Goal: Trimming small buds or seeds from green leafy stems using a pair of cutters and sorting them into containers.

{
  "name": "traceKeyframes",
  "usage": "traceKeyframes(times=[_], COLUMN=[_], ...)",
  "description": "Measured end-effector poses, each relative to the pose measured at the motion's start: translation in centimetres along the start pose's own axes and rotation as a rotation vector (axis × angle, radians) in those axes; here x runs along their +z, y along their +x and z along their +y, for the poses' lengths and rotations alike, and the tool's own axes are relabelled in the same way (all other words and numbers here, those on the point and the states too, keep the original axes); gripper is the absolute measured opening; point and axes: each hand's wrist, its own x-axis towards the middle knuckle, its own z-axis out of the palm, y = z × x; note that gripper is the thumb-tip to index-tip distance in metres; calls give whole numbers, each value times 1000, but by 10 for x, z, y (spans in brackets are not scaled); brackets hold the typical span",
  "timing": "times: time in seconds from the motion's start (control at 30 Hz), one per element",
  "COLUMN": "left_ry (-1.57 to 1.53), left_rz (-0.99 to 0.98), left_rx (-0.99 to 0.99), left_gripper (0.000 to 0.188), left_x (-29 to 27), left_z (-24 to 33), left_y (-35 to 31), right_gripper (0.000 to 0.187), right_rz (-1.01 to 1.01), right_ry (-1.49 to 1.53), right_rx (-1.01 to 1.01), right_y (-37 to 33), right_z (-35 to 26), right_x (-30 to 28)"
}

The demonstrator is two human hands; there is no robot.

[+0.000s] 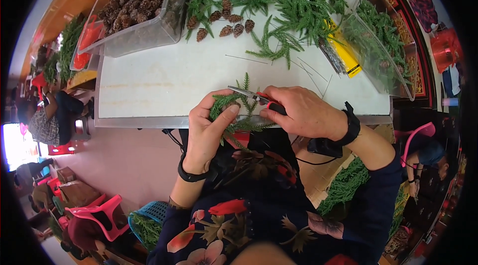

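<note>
Here we are at the front edge of the tabletop, and the green sprig sits right there above the rim, pinched between the thumb and fingers of the left hand. Over on the other side, the right hand has its fingers wrapped round the red-and-black handles of the pliers, the metal nose reaching across the greenery toward the left fingers; whether the tips bite on anything, I can't tell. And that's the danger spot! The nose lies so close to the left hand that a slip could nip skin. Squeeze too hard and a thin stem might crush or snap; loosen the pinch and the sprig could twist away, perhaps dropping over the edge into the lap. Farther back, thin wires lie loose near scattered pine cones, and a careless sleeve could snag or scatter them.
</note>
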Motion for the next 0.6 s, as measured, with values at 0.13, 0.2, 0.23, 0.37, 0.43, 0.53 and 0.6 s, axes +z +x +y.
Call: traceKeyframes(times=[0.13,0.2,0.23,0.37,0.43,0.53,0.6], left_ry=[11,64,65,110,129,155,186], left_rz=[-26,-39,-36,-43,-48,-48,-42], left_rx=[-32,-49,-48,-43,-31,-6,31], left_gripper=[26,25,25,24,24,24,23], left_x=[-1,-1,-2,-5,-3,-2,-2], left_z=[-1,-5,-4,-1,-5,-8,-8], left_y=[1,4,2,-1,1,3,3], right_gripper=[27,26,26,25,24,25,26], right_rz=[-11,-52,-53,-67,-91,-95,-77], right_ry=[-41,-118,-117,-189,-204,-194,-163], right_rx=[14,51,48,26,65,80,70], right_y=[-2,-3,-3,-2,-2,-2,-2], right_z=[1,1,-2,-13,-14,-9,-3], right_x=[-3,-8,-11,-21,-22,-20,-16])
